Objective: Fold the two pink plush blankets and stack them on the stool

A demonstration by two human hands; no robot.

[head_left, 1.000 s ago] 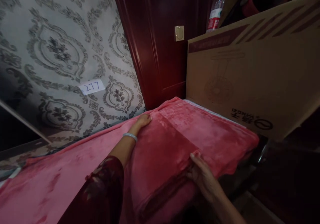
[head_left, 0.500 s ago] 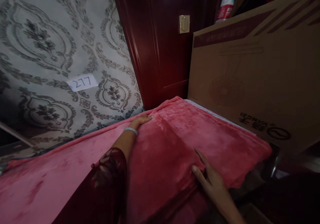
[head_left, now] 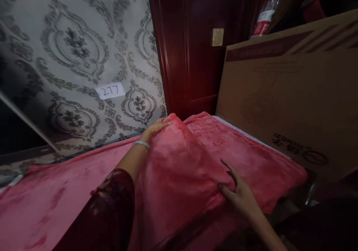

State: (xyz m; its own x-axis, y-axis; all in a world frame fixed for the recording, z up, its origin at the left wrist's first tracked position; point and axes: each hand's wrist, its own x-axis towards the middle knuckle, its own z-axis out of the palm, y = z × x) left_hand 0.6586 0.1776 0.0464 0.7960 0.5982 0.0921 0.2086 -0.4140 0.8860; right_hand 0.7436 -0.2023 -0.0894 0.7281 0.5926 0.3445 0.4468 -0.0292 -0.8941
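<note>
A pink plush blanket [head_left: 179, 169] is spread over a low surface, with a fold of it raised in the middle. My left hand [head_left: 156, 128], a pale bangle at its wrist, pinches the far corner of this fold near the wall. At the near right side, my right hand [head_left: 239, 191] grips the fold's edge between thumb and fingers. Beneath and beyond the fold, more of the same pink cloth lies flat. What the blanket rests on is mostly hidden.
A large cardboard box [head_left: 279, 94] stands upright along the right, with a plastic bottle [head_left: 264, 21] at its top edge. Behind are a dark red panel [head_left: 192, 57] and a patterned wall [head_left: 75, 75] bearing a paper label [head_left: 110, 90] marked 277.
My left hand has lifted the far corner of the fold, and the cloth between my hands now hangs in a raised slope. The view has shifted slightly left.
</note>
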